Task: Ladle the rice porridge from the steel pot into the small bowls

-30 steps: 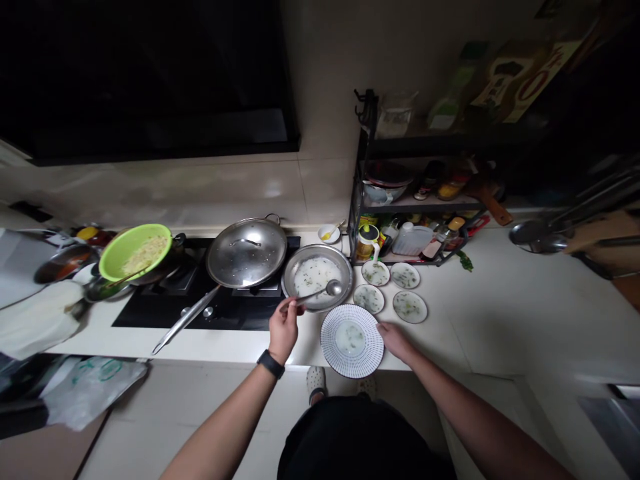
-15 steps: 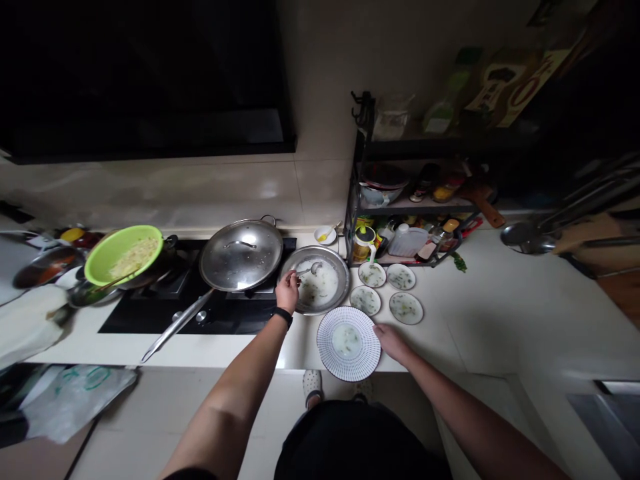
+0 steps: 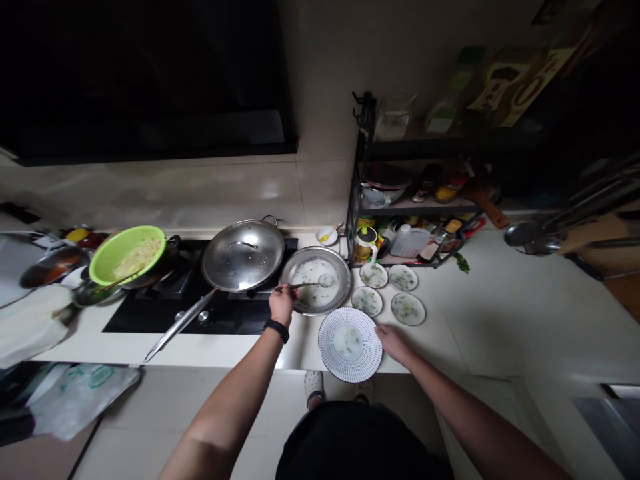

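Observation:
My left hand [image 3: 281, 305] is closed round the handle of a ladle [image 3: 326, 281], whose bowl dips into whitish liquid with green flecks. That liquid fills part of a wide metal basin [image 3: 345, 277] beside the stove. My right hand [image 3: 393, 343] grips the right rim of a striped plate [image 3: 330, 357] at the counter's front edge. A pool of the same pale, flecked liquid lies in the plate's centre. Right of the basin are several small dishes [image 3: 407, 309] holding similar flecked liquid.
A lidded pan [image 3: 243, 255] sits on the black stove [image 3: 230, 317], its long handle reaching the front. A green bowl [image 3: 107, 257] of pale shreds stands left. Behind the dishes is a rack [image 3: 416, 208] of bottles; a small bowl [image 3: 327, 235] with something yellow lies behind the basin.
My left hand has shifted slightly left and down, and the ladle's bowl has moved right and lower into the basin's liquid. My right hand still holds the striped plate in place.

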The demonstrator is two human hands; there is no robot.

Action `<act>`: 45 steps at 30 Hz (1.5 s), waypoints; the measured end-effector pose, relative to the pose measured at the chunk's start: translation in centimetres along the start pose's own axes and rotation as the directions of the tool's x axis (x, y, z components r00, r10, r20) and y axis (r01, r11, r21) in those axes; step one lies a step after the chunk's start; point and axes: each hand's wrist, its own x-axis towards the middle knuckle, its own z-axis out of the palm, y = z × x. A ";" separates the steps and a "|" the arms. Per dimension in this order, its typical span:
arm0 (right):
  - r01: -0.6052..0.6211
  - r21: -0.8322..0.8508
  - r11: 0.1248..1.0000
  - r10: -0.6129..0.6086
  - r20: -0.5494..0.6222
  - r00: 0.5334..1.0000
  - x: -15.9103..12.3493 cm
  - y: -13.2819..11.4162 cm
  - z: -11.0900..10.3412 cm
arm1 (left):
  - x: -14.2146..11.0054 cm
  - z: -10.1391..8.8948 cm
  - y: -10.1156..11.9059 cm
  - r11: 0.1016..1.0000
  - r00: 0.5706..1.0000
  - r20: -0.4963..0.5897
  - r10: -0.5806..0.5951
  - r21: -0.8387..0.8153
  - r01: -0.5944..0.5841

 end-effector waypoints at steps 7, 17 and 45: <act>0.020 -0.098 0.995 -0.022 -0.022 1.000 -0.1 -0.7 -0.3 | -1.5 -1.1 1.4 0.998 0.997 0.050 0.060 -0.024 -0.059; 0.030 -0.370 0.928 -0.064 -0.082 0.995 1.0 -2.9 -1.4 | -2.6 -1.6 2.0 0.999 0.997 0.061 0.049 0.002 -0.049; 0.048 -0.433 0.900 -0.074 -0.043 0.996 1.8 -3.4 -1.7 | -8.7 -3.2 2.5 0.998 0.970 0.244 -0.014 0.069 -0.003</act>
